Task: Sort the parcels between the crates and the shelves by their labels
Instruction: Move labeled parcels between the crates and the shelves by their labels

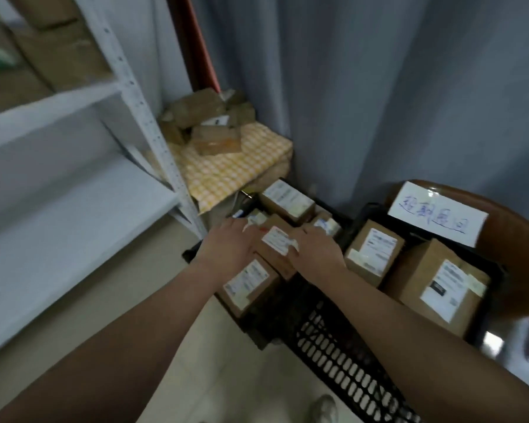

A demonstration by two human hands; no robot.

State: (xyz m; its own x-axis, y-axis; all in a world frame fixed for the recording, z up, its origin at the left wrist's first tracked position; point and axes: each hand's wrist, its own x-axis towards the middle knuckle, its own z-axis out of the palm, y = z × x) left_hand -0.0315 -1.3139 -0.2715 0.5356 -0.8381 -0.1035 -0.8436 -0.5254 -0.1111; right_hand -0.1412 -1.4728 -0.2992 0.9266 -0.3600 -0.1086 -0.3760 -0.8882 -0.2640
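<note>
Holding a small brown parcel (277, 244) between left hand (226, 244) and right hand (316, 250), low in the black crate (333, 355) and packed close among others: a near box (248, 283) just under the left wrist, a far box (287, 199) just beyond the fingertips. Best lifted straight up, not dragged sideways, to avoid catching those neighbouring edges. Keep the squeeze even from both sides and light, this being only cardboard. Keep the white label (275, 241) turned upward and clear of the right thumb, which lies at its edge, so as to read it before choosing crate or shelf. Once read, carry either toward the white shelves (74, 184), well off past the left hand, or toward the second crate (498, 279) just outside the right hand, below a handwritten sign (437, 215). As to pose: both forearms stretched forward and down, converging on the parcel, knuckles up. Left hand laid against the parcel's left side, thumb tip near the label's upper corner; too blurred to tell whether curled round it or merely pressing flat. Right hand grasping the right side, thumb over the top edge, fingers wrapped down the far face.
</note>
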